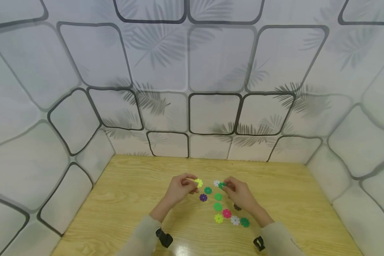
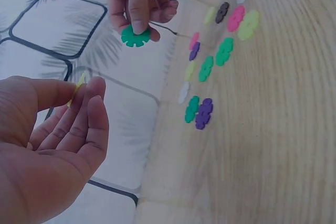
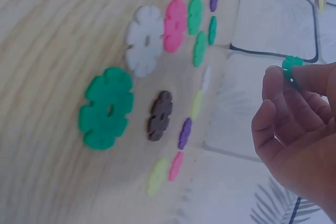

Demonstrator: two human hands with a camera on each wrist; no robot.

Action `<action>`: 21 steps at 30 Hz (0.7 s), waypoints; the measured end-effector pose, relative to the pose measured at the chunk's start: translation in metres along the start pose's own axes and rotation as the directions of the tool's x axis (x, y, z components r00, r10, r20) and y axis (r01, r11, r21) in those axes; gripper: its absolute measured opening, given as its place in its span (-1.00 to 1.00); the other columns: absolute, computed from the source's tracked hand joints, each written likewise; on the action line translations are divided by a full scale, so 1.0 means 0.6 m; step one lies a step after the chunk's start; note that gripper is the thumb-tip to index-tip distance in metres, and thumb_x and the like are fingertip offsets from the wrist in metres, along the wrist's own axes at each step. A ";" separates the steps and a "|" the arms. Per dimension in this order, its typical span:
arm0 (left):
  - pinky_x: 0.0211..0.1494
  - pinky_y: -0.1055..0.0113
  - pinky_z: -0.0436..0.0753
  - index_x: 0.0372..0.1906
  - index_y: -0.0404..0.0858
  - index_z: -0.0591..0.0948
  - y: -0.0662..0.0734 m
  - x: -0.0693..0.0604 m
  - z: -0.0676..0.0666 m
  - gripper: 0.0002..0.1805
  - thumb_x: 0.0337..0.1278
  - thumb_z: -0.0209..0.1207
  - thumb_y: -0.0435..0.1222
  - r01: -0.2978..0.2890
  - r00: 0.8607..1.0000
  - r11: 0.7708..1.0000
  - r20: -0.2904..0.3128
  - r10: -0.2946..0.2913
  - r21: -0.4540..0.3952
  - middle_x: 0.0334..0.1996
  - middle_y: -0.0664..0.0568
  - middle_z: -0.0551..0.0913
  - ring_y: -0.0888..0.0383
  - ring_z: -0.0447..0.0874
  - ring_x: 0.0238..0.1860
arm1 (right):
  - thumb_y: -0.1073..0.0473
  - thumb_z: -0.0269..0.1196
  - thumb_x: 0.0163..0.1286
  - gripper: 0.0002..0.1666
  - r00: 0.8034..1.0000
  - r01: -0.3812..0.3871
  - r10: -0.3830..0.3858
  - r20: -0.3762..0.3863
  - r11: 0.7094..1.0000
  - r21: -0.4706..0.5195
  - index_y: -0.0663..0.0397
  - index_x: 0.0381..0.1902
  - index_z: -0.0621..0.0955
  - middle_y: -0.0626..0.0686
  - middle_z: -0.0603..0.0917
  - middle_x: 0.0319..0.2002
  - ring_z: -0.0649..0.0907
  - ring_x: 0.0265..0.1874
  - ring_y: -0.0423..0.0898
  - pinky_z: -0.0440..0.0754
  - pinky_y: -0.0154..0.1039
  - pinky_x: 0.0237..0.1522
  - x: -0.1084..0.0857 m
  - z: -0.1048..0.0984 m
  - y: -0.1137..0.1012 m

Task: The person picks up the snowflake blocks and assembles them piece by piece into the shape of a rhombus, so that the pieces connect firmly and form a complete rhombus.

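My left hand [image 1: 180,189] pinches a yellow notched flower-shaped disc [image 1: 199,183] between thumb and fingers; the left wrist view shows this disc nearly edge-on. In my right hand [image 1: 241,193], thumb and fingertips grip a green flower-shaped disc [image 2: 136,36], seen flat from the left wrist. Both discs are held up above the table, apart from each other. Beneath and between the hands lie more such discs, among them a purple one [image 1: 203,197], a pink one [image 1: 227,213], a white one [image 3: 144,41] and a brown one [image 3: 160,115], partly covered by the right hand in the head view.
The discs lie on a wood-grain table [image 1: 131,199]. Further ones include a yellow disc [image 1: 219,218] and a dark green disc [image 3: 106,108] toward the near side. A patterned pale curtain-like wall [image 1: 166,113] encloses the table at the back and both sides.
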State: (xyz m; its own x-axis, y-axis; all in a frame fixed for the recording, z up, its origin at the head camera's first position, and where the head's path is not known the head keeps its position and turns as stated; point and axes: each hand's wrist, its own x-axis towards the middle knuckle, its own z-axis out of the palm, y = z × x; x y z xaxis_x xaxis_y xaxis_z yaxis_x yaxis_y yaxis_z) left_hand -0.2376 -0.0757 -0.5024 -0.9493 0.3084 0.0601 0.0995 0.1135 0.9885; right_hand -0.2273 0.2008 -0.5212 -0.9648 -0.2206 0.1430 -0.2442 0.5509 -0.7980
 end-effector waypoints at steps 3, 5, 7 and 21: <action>-0.04 -0.02 0.85 0.16 -0.45 0.65 0.013 0.002 -0.002 -0.71 0.43 0.25 -0.43 0.002 1.000 1.000 -0.019 -0.002 0.010 -0.19 -0.43 0.80 -0.13 0.88 -0.23 | 0.29 0.29 0.54 -0.87 0.999 0.039 -0.039 -0.013 0.999 0.003 0.11 0.00 0.66 0.15 0.77 -0.21 0.69 -0.47 -0.07 0.70 -0.35 -0.44 0.000 -0.001 -0.013; -0.06 0.05 0.86 0.15 -0.44 0.66 0.021 0.003 -0.003 -0.72 0.43 0.25 -0.43 0.002 1.000 1.000 -0.025 -0.002 0.017 -0.20 -0.41 0.80 -0.13 0.88 -0.23 | 0.28 0.30 0.54 -0.86 0.997 0.076 -0.077 -0.028 0.997 -0.008 0.11 0.01 0.66 0.10 0.78 -0.19 0.67 -0.50 -0.15 0.70 -0.34 -0.45 0.001 -0.001 -0.023; -0.06 0.05 0.86 0.15 -0.43 0.67 0.027 0.005 -0.002 -0.72 0.43 0.26 -0.42 0.000 1.000 1.000 -0.026 0.001 0.026 -0.21 -0.38 0.81 -0.14 0.88 -0.23 | 0.27 0.30 0.54 -0.85 0.993 0.112 -0.113 -0.039 0.993 -0.024 0.11 0.02 0.66 0.08 0.79 -0.18 0.65 -0.54 -0.22 0.70 -0.34 -0.47 0.002 -0.001 -0.031; -0.09 0.15 0.86 0.13 -0.41 0.68 0.044 0.018 0.008 -0.72 0.43 0.29 -0.40 -0.020 1.000 1.000 -0.004 0.020 0.011 -0.19 -0.40 0.81 -0.05 0.89 -0.25 | 0.26 0.30 0.55 -0.88 0.986 0.148 -0.148 -0.073 0.989 -0.008 0.04 -0.01 0.68 0.09 0.80 -0.18 0.61 -0.61 -0.24 0.75 -0.34 -0.41 0.009 -0.003 -0.074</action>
State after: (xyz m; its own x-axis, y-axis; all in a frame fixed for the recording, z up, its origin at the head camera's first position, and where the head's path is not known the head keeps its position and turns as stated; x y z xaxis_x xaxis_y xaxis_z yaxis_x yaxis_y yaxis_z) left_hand -0.2440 -0.0646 -0.4762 -0.9482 0.3073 0.0804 0.1218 0.1179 0.9855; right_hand -0.2220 0.1765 -0.4839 -0.9225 -0.2401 0.3023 -0.3851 0.5189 -0.7632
